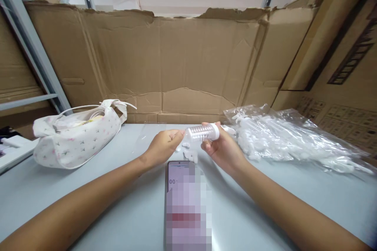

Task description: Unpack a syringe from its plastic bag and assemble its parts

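Note:
A clear plastic bottle [200, 133] with ring-like ridges and a white end piece lies sideways in the air above the table. My right hand [219, 143] is wrapped round it near the white end. At the other, narrower end, my left hand [167, 143] has its fingers pinched together, touching the bottle's tip. Whether those fingers also hold a small part is hidden. Just below the bottle, small white plastic pieces [190, 155] rest on the table.
A phone [178, 172], partly pixelated, lies in front of my hands. On the right are clear bags of white plastic parts [273, 137]. A flowered cloth pouch [76, 139] sits on the left. Behind the grey table [123, 211] stands a cardboard wall [123, 59].

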Available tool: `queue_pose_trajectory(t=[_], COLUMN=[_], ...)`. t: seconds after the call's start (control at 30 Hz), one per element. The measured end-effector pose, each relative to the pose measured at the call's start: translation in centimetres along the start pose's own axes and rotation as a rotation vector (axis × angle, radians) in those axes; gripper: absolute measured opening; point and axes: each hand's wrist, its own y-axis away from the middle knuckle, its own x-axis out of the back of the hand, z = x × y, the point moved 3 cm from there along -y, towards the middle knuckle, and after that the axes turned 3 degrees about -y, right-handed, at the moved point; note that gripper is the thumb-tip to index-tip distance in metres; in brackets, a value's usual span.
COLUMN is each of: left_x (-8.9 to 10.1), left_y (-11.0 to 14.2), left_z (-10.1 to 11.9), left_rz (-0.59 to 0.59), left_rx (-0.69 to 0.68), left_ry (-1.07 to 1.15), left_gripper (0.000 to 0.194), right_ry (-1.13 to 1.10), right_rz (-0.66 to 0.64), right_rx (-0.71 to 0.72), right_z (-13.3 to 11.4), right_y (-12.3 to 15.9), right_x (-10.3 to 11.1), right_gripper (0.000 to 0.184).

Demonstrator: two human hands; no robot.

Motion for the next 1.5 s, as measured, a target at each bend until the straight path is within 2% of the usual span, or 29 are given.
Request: queue_pose_trajectory(t=[0.1, 0.2, 0.23, 0.3, 0.4, 0.53, 0.63, 0.77, 1.0, 1.17, 1.23, 1.3, 1.43, 1.5], left_x=[-0.1, 0.1, 0.3, 0.6, 0.7, 0.5, 0.7, 0.7, -0.4, -0.7, -0.6, -0.1, 1.2, 1.4], left_y=[-0.4, -0.6, -0.6, -0.6, -0.3, 0.3, 0.5, 0.5, 0.3, 0.0, -0.1, -0.1, 0.2, 0.4], left_z=[-0.2, -0.5, -0.6, -0.7, -0.5, 0.0, 0.3, 0.5, 0.3, -0.3, -0.4, -0.2, 0.5, 0.7], left_rz=[-0.157, -0.305, -0.301, -0.2, -0.018, 0.049, 0.045, 0.043, -0.03, -0.087, -0.12, -0.087, 0.108, 0.178], left_rx=[0.197, 0.304, 0.285, 0.201, 0.066, -0.041, -0.077, -0.076, 0.039, 0.168, 0.199, 0.145, -0.11, -0.279], left_ry=[0.296, 0.376, 0.347, 0.245, 0.128, 0.059, 0.007, 0.062, 0.33, 0.406, 0.356, 0.211, -0.286, -0.518], left_gripper=[0.05, 0.052, 0.052, 0.05, 0.031, 0.019, 0.015, 0.026, 0.045, 0.055, 0.058, 0.057, 0.033, 0.029], right_ry=[0.055, 0.084, 0.081, 0.067, 0.015, -0.061, -0.05, -0.013, 0.008, 0.034, 0.041, 0.036, 0.014, -0.009], right_rz=[-0.025, -0.021, -0.012, 0.02, 0.081, 0.087, 0.053, 0.013, 0.009, 0.028, 0.035, 0.048, 0.073, 0.081], right_rx=[0.033, 0.012, 0.0, 0.001, 0.014, -0.013, -0.006, -0.001, 0.049, 0.066, 0.064, 0.061, 0.042, 0.022], right_z=[-0.3, -0.3, -0.3, -0.2, -0.3, -0.3, -0.4, -0.5, -0.9, -0.9, -0.9, -0.9, -0.9, -0.7], right_y=[0.2, 0.3, 0.3, 0.2, -0.1, -0.3, -0.2, 0.0, -0.1, -0.1, -0.1, 0.0, 0.2, 0.3], right_x=[-0.3, -0.5, -0.4, -0.2, 0.4, 0.5, 0.1, -0.3, -0.1, 0.0, 0.1, 0.0, -0.2, -0.2], right_gripper=[0.033, 0.032, 0.032, 0.031, 0.026, 0.022, 0.022, 0.024, 0.028, 0.03, 0.03, 0.029, 0.027, 0.026])
